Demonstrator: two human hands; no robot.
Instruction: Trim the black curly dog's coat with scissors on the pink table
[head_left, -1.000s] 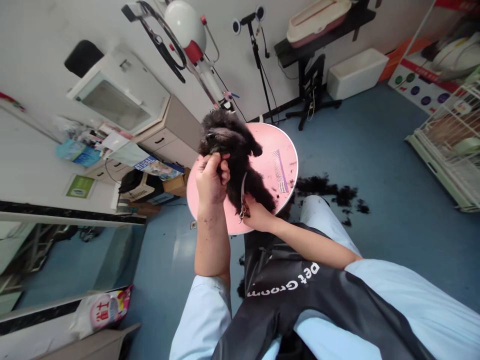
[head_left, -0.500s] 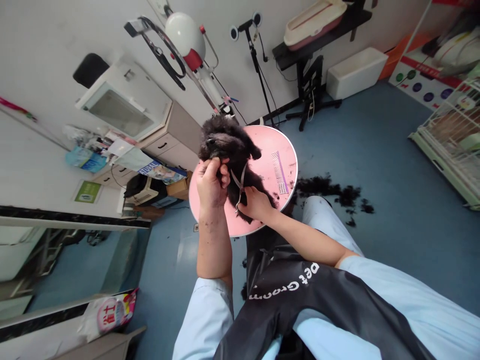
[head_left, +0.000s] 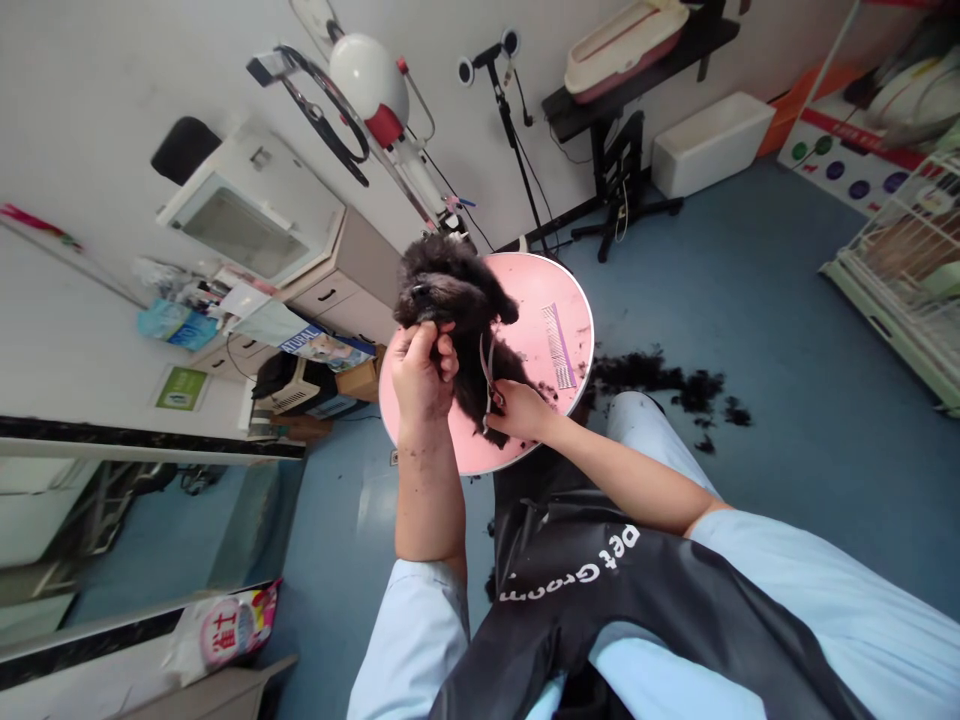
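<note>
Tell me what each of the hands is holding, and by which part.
The right hand holds the scissors by the handles. The left hand holds the dog at the chin; the exact pinch is hidden.

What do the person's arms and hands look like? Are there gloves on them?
No gloves: the left hand and right hand are both bare. Loose, light blue sleeves cover the upper arms and end around the elbows, so both forearms are bare too. Little dark specks dot the left forearm near the wrist.
</note>
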